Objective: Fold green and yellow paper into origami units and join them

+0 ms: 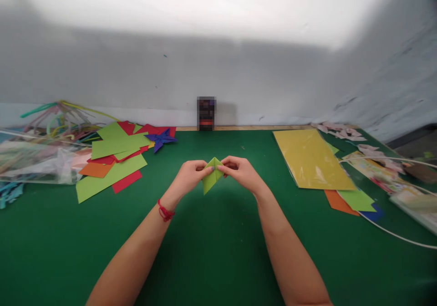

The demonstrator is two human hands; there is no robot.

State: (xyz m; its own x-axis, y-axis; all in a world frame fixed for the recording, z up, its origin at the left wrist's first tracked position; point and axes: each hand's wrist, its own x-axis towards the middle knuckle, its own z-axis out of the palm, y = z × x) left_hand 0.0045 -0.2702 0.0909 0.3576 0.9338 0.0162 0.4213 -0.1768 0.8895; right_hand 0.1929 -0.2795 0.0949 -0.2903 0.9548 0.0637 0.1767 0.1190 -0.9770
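Observation:
A small folded piece of light green paper (212,179) is held up over the green table, its peak pointing away from me and a crease running down its middle. My left hand (190,176) pinches its left edge between thumb and fingers. On the opposite edge, my right hand (239,171) has a similar pinch, thumb on top near the crease. Parts of the fingers behind the paper are hidden. A red string bracelet (165,211) circles my left wrist.
Coloured paper sheets (116,171) and a folded blue paper star (161,139) lie at left, beside plastic bags (41,160). A yellow paper pack (310,160) rests at right, near paper scraps (339,131) and a white cable (399,237). A dark pixelated object (206,113) stands against the wall.

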